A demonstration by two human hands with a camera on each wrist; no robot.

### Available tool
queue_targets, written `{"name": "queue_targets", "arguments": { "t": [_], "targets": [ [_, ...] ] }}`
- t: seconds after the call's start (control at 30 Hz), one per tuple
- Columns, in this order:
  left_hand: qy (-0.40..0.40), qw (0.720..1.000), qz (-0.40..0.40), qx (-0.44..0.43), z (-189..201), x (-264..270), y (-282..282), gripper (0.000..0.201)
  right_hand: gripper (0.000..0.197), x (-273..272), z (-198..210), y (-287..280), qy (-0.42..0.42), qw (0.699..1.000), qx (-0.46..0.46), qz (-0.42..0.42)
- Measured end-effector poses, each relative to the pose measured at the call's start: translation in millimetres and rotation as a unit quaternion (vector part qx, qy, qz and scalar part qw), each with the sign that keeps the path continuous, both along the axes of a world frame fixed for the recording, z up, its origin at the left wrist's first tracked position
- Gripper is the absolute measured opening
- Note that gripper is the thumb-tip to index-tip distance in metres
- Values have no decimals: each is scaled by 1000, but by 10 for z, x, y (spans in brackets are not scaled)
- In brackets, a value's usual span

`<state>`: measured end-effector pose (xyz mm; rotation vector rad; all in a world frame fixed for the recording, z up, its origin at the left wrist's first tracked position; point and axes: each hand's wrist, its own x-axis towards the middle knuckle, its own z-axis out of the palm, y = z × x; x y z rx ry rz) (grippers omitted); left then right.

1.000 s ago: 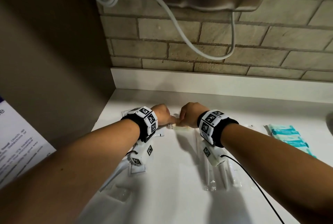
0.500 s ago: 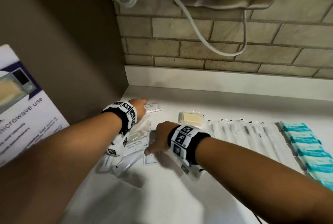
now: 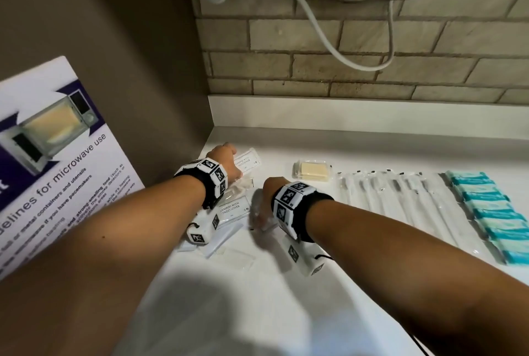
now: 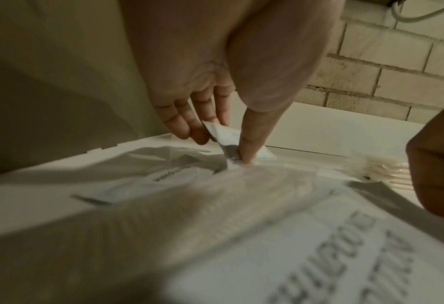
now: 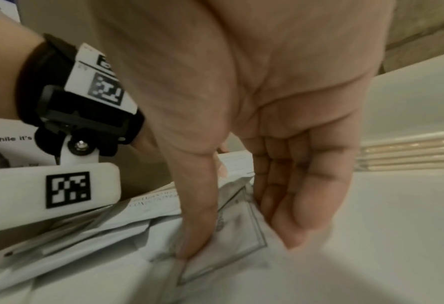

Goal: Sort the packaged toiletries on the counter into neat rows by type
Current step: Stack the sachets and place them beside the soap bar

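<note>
At the counter's (image 3: 286, 284) back-left corner the left hand (image 3: 226, 159) pinches a shampoo sachet (image 3: 247, 162) between thumb and fingers, likely to start its row by the wall. The right hand (image 3: 267, 198) closes thumb and fingers on a small flat packet (image 5: 223, 246) at the edge of the unsorted heap (image 3: 229, 229) along the left edge. Toothbrush packs (image 3: 400, 201) and teal packets (image 3: 492, 212) already lie in rows toward the right edge, the soap (image 3: 312, 171) near the back edge.
</note>
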<state>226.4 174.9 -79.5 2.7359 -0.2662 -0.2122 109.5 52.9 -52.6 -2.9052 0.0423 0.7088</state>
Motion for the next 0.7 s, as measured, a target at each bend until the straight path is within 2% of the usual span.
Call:
{"name": "queue_targets", "arguments": {
  "t": [0.07, 0.17, 0.23, 0.3, 0.37, 0.4, 0.47, 0.53, 0.6, 0.7],
  "targets": [
    [-4, 1000, -4, -9, 23, -32, 53, 49, 42, -60, -6, 31, 4, 999, -35, 21],
    [16, 999, 2, -37, 29, -62, 133, 39, 57, 22, -139, 40, -10, 992, -104, 66],
    [28, 998, 8, -60, 23, -67, 169, 38, 62, 213, -348, 20, 36, 988, -134, 72],
    [26, 997, 11, -74, 26, -82, 188, 34, 52, 246, -314, 2, 80, 980, -166, 75],
    [10, 996, 15, -89, 21, -92, 197, 27, 37, 184, -83, -22, 51, 987, -147, 49],
    [2, 994, 21, -109, 32, -98, 207, 22, 35, 146, 15, -31, 29, 989, -139, 36],
    [-12, 987, 30, -160, 60, -93, 217, 15, 46, 172, 108, -124, -29, 996, -88, -8],
    [-6, 976, 35, -215, 122, -89, 214, 17, 37, 209, 205, -201, -88, 994, -24, -58],
    [22, 959, 41, -279, 194, -110, 196, 18, 36, 240, 355, -272, -128, 986, 27, -106],
    [91, 917, 59, -383, 312, -229, 147, 16, 31, 271, 586, -346, -177, 964, 117, -160]
  ]
}}
